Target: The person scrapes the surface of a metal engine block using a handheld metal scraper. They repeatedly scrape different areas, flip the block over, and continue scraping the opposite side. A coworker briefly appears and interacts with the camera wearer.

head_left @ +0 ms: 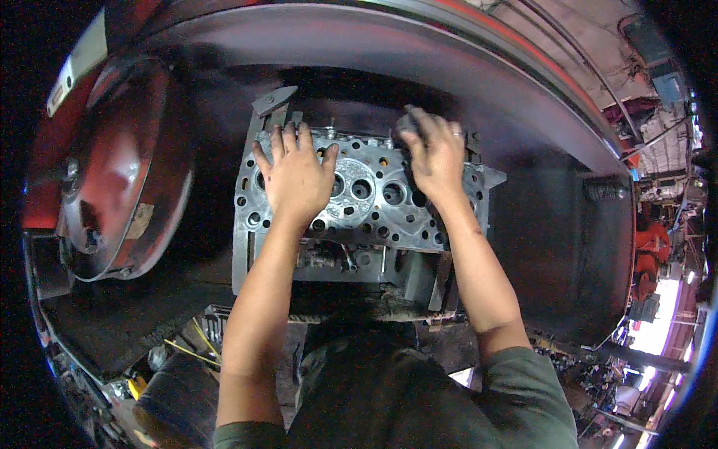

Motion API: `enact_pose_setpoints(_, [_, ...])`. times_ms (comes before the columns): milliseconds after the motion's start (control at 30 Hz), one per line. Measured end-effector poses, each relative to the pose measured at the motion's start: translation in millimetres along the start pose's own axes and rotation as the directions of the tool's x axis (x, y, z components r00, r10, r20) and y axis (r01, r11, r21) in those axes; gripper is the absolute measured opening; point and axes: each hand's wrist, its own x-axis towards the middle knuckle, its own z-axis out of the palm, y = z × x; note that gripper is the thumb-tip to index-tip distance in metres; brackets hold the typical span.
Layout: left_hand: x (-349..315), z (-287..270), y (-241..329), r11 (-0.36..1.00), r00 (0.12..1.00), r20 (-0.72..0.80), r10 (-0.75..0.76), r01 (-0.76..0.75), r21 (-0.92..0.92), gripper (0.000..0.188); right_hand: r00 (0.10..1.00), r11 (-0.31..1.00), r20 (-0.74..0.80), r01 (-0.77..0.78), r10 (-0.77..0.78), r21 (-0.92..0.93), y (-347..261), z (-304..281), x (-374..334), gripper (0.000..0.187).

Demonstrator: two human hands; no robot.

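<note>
A grey metal cylinder head [374, 213] lies flat in front of me, its machined face with round ports and bolt holes turned up. My left hand [299, 176] rests on its left half, palm down, fingers spread and stretched toward the far edge. Over the far right part of the face is my right hand [437, 153], its fingers curled and a little blurred. A small dark grey piece [406, 126] shows under those fingertips; what it is I cannot make out. Both hands hide some of the ports.
Under the cylinder head stands a metal support with a flat bar [243, 262] at its left. A large round reddish drum-like part [123, 172] is at the left, and a curved dark metal wall [299, 37] arches behind. Yellow strips [198, 352] and clutter lie at the lower left.
</note>
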Motion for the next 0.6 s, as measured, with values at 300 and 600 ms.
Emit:
enact_pose_setpoints(300, [-0.6,-0.3,-0.1,1.000,0.999,-0.035,0.003,-0.004,-0.031,0.070,0.997,0.999,-0.074,-0.009,0.011,0.031,1.6,3.4,2.9,0.039])
enact_pose_setpoints(600, [-3.0,0.9,-0.7,1.000,1.000,-0.022,-0.005,0.005,-0.004,0.069,0.995,1.000,0.096,0.009,-0.009,-0.006,1.1,-2.7,-0.4,0.037])
